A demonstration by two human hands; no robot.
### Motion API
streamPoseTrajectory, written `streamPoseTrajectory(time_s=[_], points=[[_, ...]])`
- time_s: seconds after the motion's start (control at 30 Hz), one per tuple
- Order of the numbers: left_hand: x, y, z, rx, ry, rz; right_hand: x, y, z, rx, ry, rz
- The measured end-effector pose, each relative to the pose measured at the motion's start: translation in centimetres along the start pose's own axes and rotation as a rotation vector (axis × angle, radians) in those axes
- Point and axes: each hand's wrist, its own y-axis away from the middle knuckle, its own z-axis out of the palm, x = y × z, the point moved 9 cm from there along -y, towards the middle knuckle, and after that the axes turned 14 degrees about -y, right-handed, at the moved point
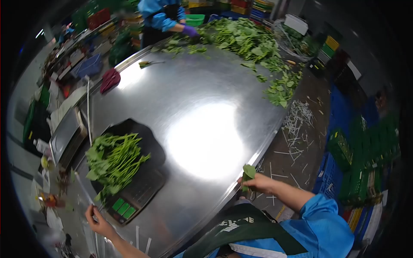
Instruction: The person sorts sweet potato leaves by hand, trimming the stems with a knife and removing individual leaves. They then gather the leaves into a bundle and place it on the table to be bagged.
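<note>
My right hand [259, 184] is closed around a small leafy green sprig [249, 172], just off the near edge of the steel table. My left hand [98, 222] is at the table's left edge, beside the scale's display. Its thumb and fingers are drawn together, and whatever they may hold is too small to make out. A digital scale [148, 193] with a green-lit display stands close to it. On the scale's dark pan [146, 133] lies a loose pile of leafy green stems [118, 161].
Across the steel table [142, 94], a co-worker's purple-gloved hand [189, 31] is at a large heap of greens [245, 38]. A maroon cloth [110, 80] lies at the left edge. White strips [297, 118] litter the floor at right, near green crates [365, 146].
</note>
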Motion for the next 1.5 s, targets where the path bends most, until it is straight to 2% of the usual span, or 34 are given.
streamPoseTrajectory(time_s=[0.03, 0.07, 0.1, 0.13, 0.17, 0.2, 0.23, 0.3, 0.37, 0.4, 0.43, 0.5, 0.53, 0.6, 0.7, 0.77, 0.83, 0.87, 0.9, 0.97, 1.03, 1.1, 1.13, 1.17, 1.23, 1.27, 1.33, 1.37, 1.4, 1.43, 1.47, 1.5], points=[[0.7, 0.3, 1.3, -0.018, -0.034, 0.01, -0.3, -0.2, -0.2, 0.012, -0.006, -0.019], [1.5, 1.2, 3.6, -0.081, 0.085, -0.008, -3.3, -1.9, -2.5, 0.046, -0.179, -0.088], [10.3, 5.0, 6.4, -0.179, 0.075, 0.074, -9.1, -2.3, -11.6, 0.039, -0.379, -0.249], [13.8, 7.5, 9.7, -0.267, 0.193, 0.106, -13.8, -3.0, -18.2, 0.071, -0.638, -0.432], [18.6, 9.8, 12.5, -0.304, 0.301, 0.19, -20.0, -1.6, -22.0, -0.076, -0.766, -0.589], [23.7, 12.2, 14.6, -0.375, 0.345, 0.231, -22.1, -0.2, -28.2, 0.187, -0.771, -0.606], [27.0, 14.3, 16.6, -0.403, 0.357, 0.222, -22.7, -0.8, -31.3, 0.17, -0.766, -0.62], [33.9, 18.1, 20.2, -0.392, 0.401, 0.371, -19.3, -2.1, -39.0, 0.497, -0.608, -0.551], [39.7, 22.0, 23.9, -0.485, 0.343, 0.41, -17.7, -0.1, -36.0, 0.345, -0.319, -0.554], [42.5, 23.7, 25.9, -0.554, 0.305, 0.444, -15.5, -0.2, -35.6, 0.236, -0.31, -0.433], [44.6, 24.6, 27.4, -0.556, 0.314, 0.444, -13.6, -0.3, -36.1, 0.164, -0.286, -0.409], [49.3, 27.9, 30.5, -0.657, 0.247, 0.626, -11.8, -0.1, -37.8, 0.161, -0.231, -0.4], [50.8, 29.0, 32.1, -0.664, 0.242, 0.613, -12.4, 0.2, -39.5, 0.161, -0.226, -0.386], [52.4, 31.2, 36.8, -0.836, 0.185, 0.536, -13.1, 0.1, -42.0, 0.191, -0.101, -0.397], [54.7, 33.5, 43.1, -0.847, 0.047, 0.561, -18.0, -0.4, -46.2, 0.236, 0.084, -0.532], [54.8, 35.1, 49.2, -0.881, -0.251, 0.639, -21.6, -1.1, -48.3, 0.258, 0.111, -0.538], [57.0, 36.9, 53.5, -0.93, -0.326, 0.664, -25.2, -1.6, -49.9, 0.239, 0.105, -0.528], [58.3, 37.9, 56.1, -0.978, -0.403, 0.699, -26.9, -2.0, -50.8, 0.264, 0.205, -0.516], [59.6, 38.3, 58.6, -0.948, -0.369, 0.678, -28.2, -2.8, -52.0, 0.288, 0.305, -0.499], [64.4, 38.1, 62.6, -0.914, -0.274, 0.613, -28.7, -5.4, -56.0, 0.305, 0.29, -0.5], [69.0, 37.4, 67.2, -0.865, -0.291, 0.572, -30.0, -7.2, -57.9, 0.293, 0.221, -0.401], [75.7, 36.3, 70.8, -0.896, -0.06, 0.51, -33.4, -9.3, -59.7, 0.26, 0.209, -0.402], [78.5, 37.3, 73.6, -0.848, 0.028, 0.525, -34.4, -10.2, -60.1, 0.234, 0.159, -0.407], [81.3, 38.5, 75.8, -0.798, 0.11, 0.548, -36.3, -11.3, -61.0, 0.277, 0.177, -0.416], [88.5, 43.8, 77.8, -1.156, 0.334, 0.939, -40.8, -12.7, -62.1, 0.307, 0.052, -0.467], [89.1, 43.0, 78.8, -1.153, 0.329, 0.924, -43.0, -13.5, -63.0, 0.303, 0.07, -0.526], [92.3, 39.7, 78.0, -0.987, 0.531, 0.981, -47.0, -14.9, -64.4, 0.31, 0.078, -0.59], [91.2, 35.2, 79.4, -0.952, 0.541, 0.704, -48.3, -15.9, -65.7, 0.302, 0.11, -0.61], [89.2, 30.8, 80.1, -0.725, 0.457, 0.579, -48.8, -17.4, -67.1, 0.291, 0.106, -0.579], [86.4, 27.7, 81.5, -0.735, 0.421, 0.321, -49.5, -18.8, -68.7, 0.284, 0.104, -0.553], [84.9, 25.1, 82.1, -0.631, 0.373, 0.321, -50.4, -20.5, -71.0, 0.282, 0.105, -0.558], [84.2, 23.6, 83.1, -0.608, 0.305, 0.342, -52.2, -22.2, -73.4, 0.331, 0.253, -0.616]])
